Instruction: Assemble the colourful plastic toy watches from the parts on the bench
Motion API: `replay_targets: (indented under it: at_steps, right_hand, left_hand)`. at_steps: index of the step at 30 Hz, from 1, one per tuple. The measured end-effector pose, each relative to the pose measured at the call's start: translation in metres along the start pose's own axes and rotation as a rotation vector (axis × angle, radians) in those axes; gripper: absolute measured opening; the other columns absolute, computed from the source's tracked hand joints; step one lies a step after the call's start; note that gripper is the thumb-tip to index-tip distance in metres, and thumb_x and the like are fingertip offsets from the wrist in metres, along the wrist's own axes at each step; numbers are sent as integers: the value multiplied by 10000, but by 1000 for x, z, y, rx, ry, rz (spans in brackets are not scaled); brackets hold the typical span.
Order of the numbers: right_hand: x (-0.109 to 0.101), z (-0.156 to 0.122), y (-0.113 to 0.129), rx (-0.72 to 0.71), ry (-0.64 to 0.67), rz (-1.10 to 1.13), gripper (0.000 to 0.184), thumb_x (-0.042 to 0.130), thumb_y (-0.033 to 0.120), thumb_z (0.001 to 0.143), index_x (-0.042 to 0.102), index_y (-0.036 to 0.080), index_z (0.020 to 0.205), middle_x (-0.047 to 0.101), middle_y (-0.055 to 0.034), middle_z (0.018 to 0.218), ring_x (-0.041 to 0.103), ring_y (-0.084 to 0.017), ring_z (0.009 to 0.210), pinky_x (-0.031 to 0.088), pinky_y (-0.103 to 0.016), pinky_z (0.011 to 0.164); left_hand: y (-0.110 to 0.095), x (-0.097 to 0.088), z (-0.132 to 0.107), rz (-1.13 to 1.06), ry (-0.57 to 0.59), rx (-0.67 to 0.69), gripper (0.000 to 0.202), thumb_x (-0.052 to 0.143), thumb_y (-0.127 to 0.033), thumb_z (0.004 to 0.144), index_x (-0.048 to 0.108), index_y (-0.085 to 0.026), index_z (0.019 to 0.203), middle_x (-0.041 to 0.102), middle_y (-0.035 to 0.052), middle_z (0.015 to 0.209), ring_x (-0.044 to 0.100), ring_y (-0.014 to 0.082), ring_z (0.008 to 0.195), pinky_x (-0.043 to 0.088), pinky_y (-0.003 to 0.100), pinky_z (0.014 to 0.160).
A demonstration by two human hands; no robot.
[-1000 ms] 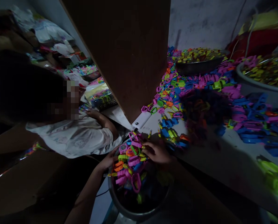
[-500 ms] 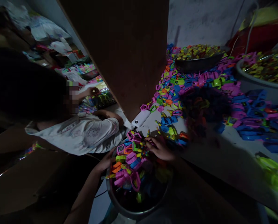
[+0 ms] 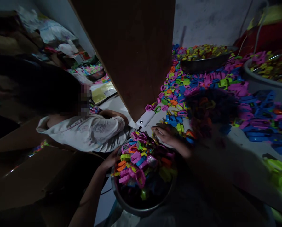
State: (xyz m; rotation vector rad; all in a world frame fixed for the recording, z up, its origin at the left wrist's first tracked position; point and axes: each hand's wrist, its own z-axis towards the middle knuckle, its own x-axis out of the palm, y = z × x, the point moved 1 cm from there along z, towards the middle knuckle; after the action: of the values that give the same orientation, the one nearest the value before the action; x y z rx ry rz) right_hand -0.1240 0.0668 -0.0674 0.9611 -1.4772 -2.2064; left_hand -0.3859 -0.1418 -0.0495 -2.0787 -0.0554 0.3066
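Note:
A round metal basin [image 3: 141, 210] stands before me, heaped with plastic toy watches [image 3: 136, 156] in pink, blue, orange and green. Thin yellow candy-like tubes lie among them. At the basin's left rim rests my left hand [image 3: 110, 161], its fingers mostly hidden by shadow and toys. My right hand [image 3: 165, 136] is above the back right of the heap, at the table's near side. Its fingers are drawn together, pointing left; whatever they pinch is too dark and small to name. Just beyond it lies a white power bank [image 3: 146, 119] with a black cable plugged in.
More toy watches [image 3: 216, 78] cover the table at the right. Two basins [image 3: 202, 65] of small yellow pieces stand at the back right. A brown panel [image 3: 136, 56] rises ahead. Left of it sits a person in a white shirt [image 3: 100, 129]. A yellow-green packet [image 3: 279, 171] lies far right.
My right hand has lifted away from the heap, back and slightly right. My left hand stays at the rim. The whole view has shifted a little, and the person's forearm no longer shows.

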Motion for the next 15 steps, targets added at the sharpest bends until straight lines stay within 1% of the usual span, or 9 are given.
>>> replay_targets:
  at_steps: [2,4,5,7,9,11,13,15]
  right_hand:
    - [19,10,12,-82,54,-52,305,504,376,904,660,249,1133,594,-72,1308,496,-217,1258,352,-395,1087]
    - [38,21,24,-151,121,-96,260,537,328,894,672,274,1109,589,-44,1321,480,-205,1276,324,-386,1100]
    - [45,26,28,-173,148,-116,235,541,314,895,681,283,1082,620,-33,1281,504,-199,1252,331,-380,1091]
    - [52,33,32,-192,179,-155,189,546,313,900,701,280,1001,700,-27,1125,584,-196,1149,367,-369,1048]
    - [53,35,32,-187,188,-194,179,548,336,903,711,264,909,739,-25,942,648,-198,1015,399,-364,998]
    - [50,33,29,-171,186,-226,205,537,352,911,710,260,848,736,-16,805,671,-189,913,410,-356,971]
    - [47,29,26,-152,179,-243,207,540,354,909,710,269,826,724,-5,739,673,-178,861,413,-346,961]
    - [42,25,23,-130,161,-241,215,524,358,916,714,286,847,727,1,756,670,-171,864,424,-330,950]
  left_hand:
    - [-2,1,-1,-6,4,-7,740,654,-224,618,472,-180,1334,606,99,1297,588,299,1140,499,375,946]
    - [-1,1,-1,-8,10,-29,744,669,-243,636,459,-181,1346,621,99,1273,610,297,1104,512,376,920]
    - [0,0,0,-11,12,-36,747,675,-247,640,454,-183,1351,623,97,1270,615,295,1093,517,373,909]
    - [3,-1,2,-20,8,-30,744,679,-236,639,460,-192,1349,618,87,1278,615,287,1093,520,358,898]
    - [7,-3,3,-34,14,-20,735,670,-216,639,469,-205,1346,617,78,1280,620,277,1084,525,348,884]
    - [10,-5,5,-52,29,-14,740,661,-204,637,467,-208,1351,629,76,1261,633,269,1054,533,348,864]
    - [11,-5,6,-61,45,-10,744,656,-202,640,462,-212,1357,636,73,1249,643,264,1030,538,350,850]
    - [12,-6,7,-50,43,-7,730,658,-203,647,471,-212,1352,635,71,1250,641,265,1034,537,351,854]
